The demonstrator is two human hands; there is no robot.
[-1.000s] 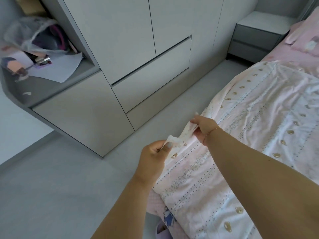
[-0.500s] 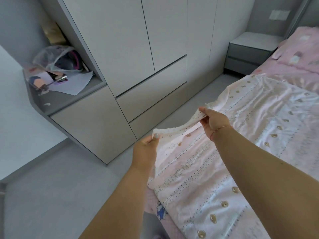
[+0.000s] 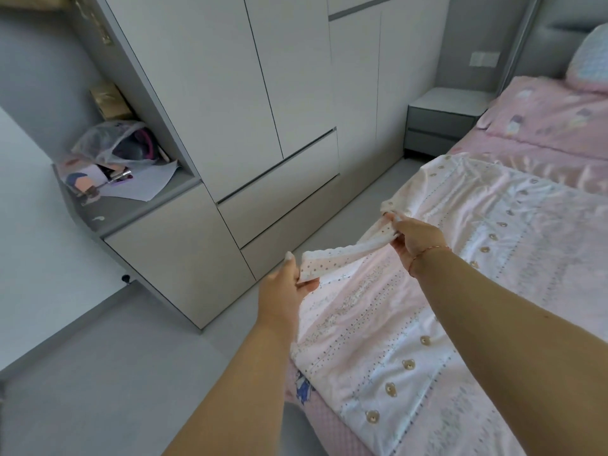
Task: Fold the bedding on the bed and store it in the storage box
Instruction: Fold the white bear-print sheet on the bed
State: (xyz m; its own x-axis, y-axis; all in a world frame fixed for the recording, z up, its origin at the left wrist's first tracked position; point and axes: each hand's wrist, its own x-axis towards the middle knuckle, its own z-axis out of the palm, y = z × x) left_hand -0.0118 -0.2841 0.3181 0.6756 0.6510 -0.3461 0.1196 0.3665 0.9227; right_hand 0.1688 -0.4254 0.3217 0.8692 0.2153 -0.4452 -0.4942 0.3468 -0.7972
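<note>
A white and pink quilt [image 3: 460, 274] with small bear prints lies spread over the bed [image 3: 539, 153], which has a pink sheet. My left hand [image 3: 289, 291] pinches the quilt's near corner, lifted off the mattress. My right hand [image 3: 416, 238] grips the same edge farther along, toward the head of the bed. The strip of edge between my hands hangs slightly slack above the bed's side. No storage box is in view.
A tall grey wardrobe [image 3: 263, 110] with drawers lines the left wall. Its open shelf [image 3: 131, 195] holds a plastic bag, papers and small items. A grey nightstand [image 3: 444, 123] stands by the bed head. A pink pillow [image 3: 589, 60] rests at the top. A grey floor strip [image 3: 98, 373] runs between bed and wardrobe.
My hands have spread apart along the quilt's edge and risen, the right one sliding toward the bed head. The view has tilted up, showing more of the bed and wardrobe.
</note>
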